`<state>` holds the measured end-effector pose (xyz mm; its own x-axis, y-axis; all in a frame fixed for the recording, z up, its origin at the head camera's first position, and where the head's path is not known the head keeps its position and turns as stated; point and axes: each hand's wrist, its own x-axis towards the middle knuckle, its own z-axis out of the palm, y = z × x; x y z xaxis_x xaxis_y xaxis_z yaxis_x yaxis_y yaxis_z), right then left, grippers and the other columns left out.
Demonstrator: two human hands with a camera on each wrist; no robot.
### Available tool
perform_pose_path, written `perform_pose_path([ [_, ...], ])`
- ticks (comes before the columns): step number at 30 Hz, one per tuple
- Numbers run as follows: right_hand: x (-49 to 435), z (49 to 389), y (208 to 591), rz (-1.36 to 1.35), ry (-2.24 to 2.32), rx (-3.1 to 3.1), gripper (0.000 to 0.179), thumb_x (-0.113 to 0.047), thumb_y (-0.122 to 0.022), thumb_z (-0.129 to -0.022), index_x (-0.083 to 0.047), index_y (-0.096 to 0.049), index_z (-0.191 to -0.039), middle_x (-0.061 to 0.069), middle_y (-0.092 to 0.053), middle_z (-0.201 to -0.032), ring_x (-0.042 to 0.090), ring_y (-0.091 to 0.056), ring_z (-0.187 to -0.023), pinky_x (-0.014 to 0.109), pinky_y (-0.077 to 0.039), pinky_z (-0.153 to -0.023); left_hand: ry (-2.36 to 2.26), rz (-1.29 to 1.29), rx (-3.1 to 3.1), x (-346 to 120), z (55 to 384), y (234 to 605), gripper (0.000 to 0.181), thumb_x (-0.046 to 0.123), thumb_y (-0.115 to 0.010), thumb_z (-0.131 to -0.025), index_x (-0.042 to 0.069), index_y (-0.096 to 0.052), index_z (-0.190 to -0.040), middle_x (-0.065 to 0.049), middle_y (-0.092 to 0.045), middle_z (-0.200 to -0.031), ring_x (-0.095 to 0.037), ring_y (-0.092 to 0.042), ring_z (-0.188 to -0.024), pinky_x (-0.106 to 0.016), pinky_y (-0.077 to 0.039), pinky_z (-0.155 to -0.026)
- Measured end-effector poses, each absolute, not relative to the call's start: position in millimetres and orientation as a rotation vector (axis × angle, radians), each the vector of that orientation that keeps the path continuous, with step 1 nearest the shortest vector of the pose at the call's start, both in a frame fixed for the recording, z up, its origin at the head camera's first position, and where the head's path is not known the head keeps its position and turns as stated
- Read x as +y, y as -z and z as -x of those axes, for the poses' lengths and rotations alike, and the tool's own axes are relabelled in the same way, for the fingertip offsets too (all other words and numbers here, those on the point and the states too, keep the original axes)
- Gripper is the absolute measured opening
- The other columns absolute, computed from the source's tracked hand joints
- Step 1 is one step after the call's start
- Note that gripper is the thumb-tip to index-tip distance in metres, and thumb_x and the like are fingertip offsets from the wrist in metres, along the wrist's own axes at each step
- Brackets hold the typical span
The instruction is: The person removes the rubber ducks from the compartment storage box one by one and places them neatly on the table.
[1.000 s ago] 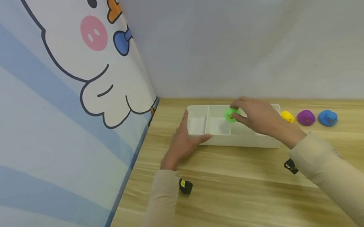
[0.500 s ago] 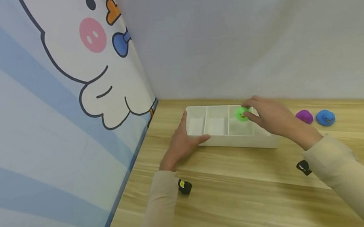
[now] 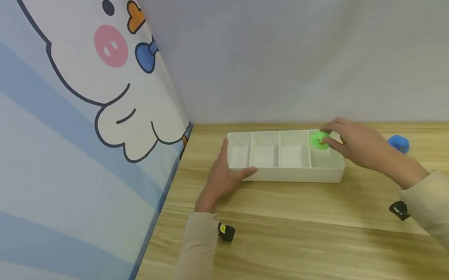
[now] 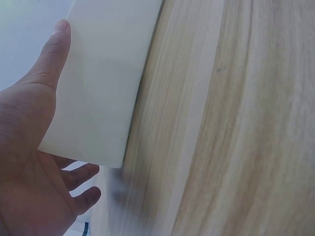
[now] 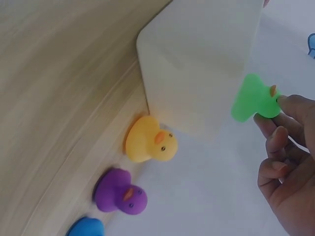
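Note:
A white divided box [image 3: 288,174] stands on the table, its several compartments bare inside. My left hand [image 3: 221,180] spans its left front corner, thumb along the front wall and fingers along the left end. In the left wrist view the thumb lies straight on the box wall [image 4: 103,83], and the other fingers are spread and loosely bent. My right hand [image 3: 361,144] pinches a green rubber duck [image 3: 319,140] between thumb and fingers, above the rightmost compartment. The right wrist view shows the green duck [image 5: 256,98] held by its head, over the box's rim.
Right of the box stand a yellow duck [image 5: 147,140], a purple duck [image 5: 120,191] and a blue duck [image 3: 399,144]. In the head view, the right hand mostly hides the yellow and purple ones. Curtains rise behind and left of the wooden table [image 3: 304,245].
My right hand has carried the green duck rightward from over the middle compartments to over the rightmost one. It now covers the purple duck in the head view. The left hand stays at the box.

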<state>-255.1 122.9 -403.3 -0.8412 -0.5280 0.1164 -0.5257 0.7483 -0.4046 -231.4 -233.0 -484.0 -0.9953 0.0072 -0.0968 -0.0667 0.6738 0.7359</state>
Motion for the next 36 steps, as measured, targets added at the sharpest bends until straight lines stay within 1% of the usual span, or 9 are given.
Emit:
perform_pose_path([
  [3, 131, 253, 404, 0.854, 0.690, 2.923, 0.041, -0.027, -0.054, -0.107, -0.001, -0.057, -0.139, 0.020, -0.062, -0.138, 0.035, -0.069, -0.105, 0.052, -0.056, -0.084, -1.242, 0.038, 2.781, -234, 231, 483, 0.124, 0.067, -0.079, -0.077, 0.042, 0.008, -0.162, -0.007, -0.015, -0.174, -0.039, -0.024, -0.157, -0.060, -0.027, -0.126],
  [7, 140, 253, 405, 0.821, 0.706, 2.920, 0.041, -0.028, -0.054, -0.107, -0.002, -0.058, -0.138, 0.020, -0.062, -0.135, 0.032, -0.068, -0.095, 0.044, -0.056, -0.073, -1.249, 0.033, 2.775, -234, 230, 483, 0.125, 0.067, -0.079, -0.077, 0.039, 0.006, -0.164, -0.007, -0.014, -0.174, -0.040, -0.024, -0.157, -0.062, -0.027, -0.125],
  [10, 147, 253, 405, 0.793, 0.705, 2.924, 0.040, -0.028, -0.054, -0.107, -0.002, -0.059, -0.137, 0.018, -0.063, -0.130, 0.024, -0.060, -0.082, 0.032, -0.047, -0.060, -1.242, 0.032, 2.778, -235, 231, 483, 0.125, 0.068, -0.079, -0.077, 0.039, 0.006, -0.164, -0.007, -0.015, -0.174, -0.040, -0.024, -0.157, -0.063, -0.027, -0.125],
  [15, 157, 252, 405, 0.791, 0.694, 2.965, 0.038, -0.026, -0.057, -0.106, -0.002, -0.061, -0.134, 0.015, -0.065, -0.120, 0.016, -0.051, -0.073, 0.026, -0.038, -0.056, -1.241, 0.025, 2.783, -235, 231, 483, 0.125, 0.067, -0.079, -0.077, 0.036, 0.005, -0.165, -0.008, -0.015, -0.174, -0.041, -0.025, -0.157, -0.063, -0.027, -0.124],
  [20, 170, 251, 406, 0.789, 0.709, 2.970, 0.036, -0.022, -0.057, -0.105, 0.000, -0.060, -0.134, 0.015, -0.066, -0.113, 0.013, -0.058, -0.070, 0.027, -0.043, -0.057, -1.251, 0.025, 2.779, -235, 231, 482, 0.125, 0.067, -0.079, -0.077, 0.040, 0.007, -0.163, -0.008, -0.015, -0.174, -0.040, -0.025, -0.157, -0.062, -0.027, -0.125],
  [24, 179, 251, 409, 0.768, 0.682, 2.973, 0.037, -0.021, -0.057, -0.105, 0.003, -0.060, -0.133, 0.021, -0.066, -0.116, 0.022, -0.069, -0.079, 0.038, -0.053, -0.065, -1.257, 0.028, 2.780, -235, 230, 482, 0.125, 0.067, -0.080, -0.077, 0.039, 0.006, -0.164, -0.008, -0.016, -0.174, -0.041, -0.025, -0.157, -0.063, -0.028, -0.124],
  [27, 185, 252, 412, 0.751, 0.660, 2.997, 0.035, -0.023, -0.058, -0.105, 0.001, -0.061, -0.131, 0.021, -0.067, -0.113, 0.020, -0.064, -0.075, 0.037, -0.051, -0.061, -1.259, 0.029, 2.781, -235, 230, 482, 0.125, 0.067, -0.080, -0.076, 0.036, 0.004, -0.165, -0.008, -0.016, -0.174, -0.041, -0.025, -0.156, -0.063, -0.028, -0.124],
  [32, 195, 250, 416, 0.738, 0.667, 3.013, 0.032, -0.022, -0.058, -0.105, -0.001, -0.062, -0.128, 0.016, -0.066, -0.105, 0.013, -0.050, -0.069, 0.026, -0.038, -0.053, -1.269, 0.021, 2.776, -237, 229, 481, 0.125, 0.066, -0.080, -0.077, 0.037, 0.005, -0.164, -0.009, -0.016, -0.174, -0.040, -0.024, -0.157, -0.062, -0.026, -0.125],
  [36, 202, 249, 418, 0.756, 0.646, 3.029, 0.032, -0.021, -0.059, -0.104, 0.001, -0.063, -0.128, 0.023, -0.068, -0.119, 0.021, -0.063, -0.077, 0.033, -0.049, -0.059, -1.282, 0.025, 2.763, -236, 228, 479, 0.124, 0.066, -0.080, -0.076, 0.043, 0.007, -0.162, -0.007, -0.015, -0.174, -0.039, -0.023, -0.158, -0.061, -0.026, -0.126],
])
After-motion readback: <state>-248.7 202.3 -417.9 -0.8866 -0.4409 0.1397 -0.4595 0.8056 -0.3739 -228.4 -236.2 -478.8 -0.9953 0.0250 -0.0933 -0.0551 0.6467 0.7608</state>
